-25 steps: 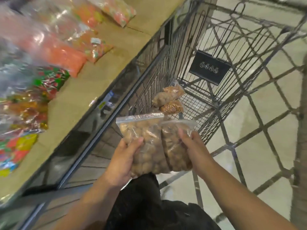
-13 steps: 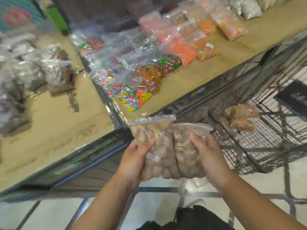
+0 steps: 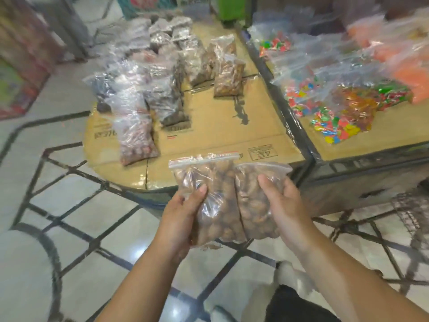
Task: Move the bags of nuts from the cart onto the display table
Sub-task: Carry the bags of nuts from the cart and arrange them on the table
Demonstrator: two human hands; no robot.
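- Left hand (image 3: 180, 214) clamped on one nut bag (image 3: 209, 201).
- Right hand (image 3: 286, 205) clamped on second bag (image 3: 253, 205), touching the first.
- Both held just before cardboard-covered tabletop (image 3: 220, 133).

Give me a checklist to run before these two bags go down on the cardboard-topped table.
1. Left hand grips the clear zip bag of brown nuts with the red seal strip: ok.
2. Right hand grips the second clear bag of brown nuts: ok.
3. Red-strip seal closed: appears shut; second bag's seal: cannot tell.
4. Bare cardboard free ahead of the bags on the round cardboard-covered display table: ok.
5. Bags over the table: not ok, they are at its near edge.
6. Nearby nut bags clear of that spot: ok.
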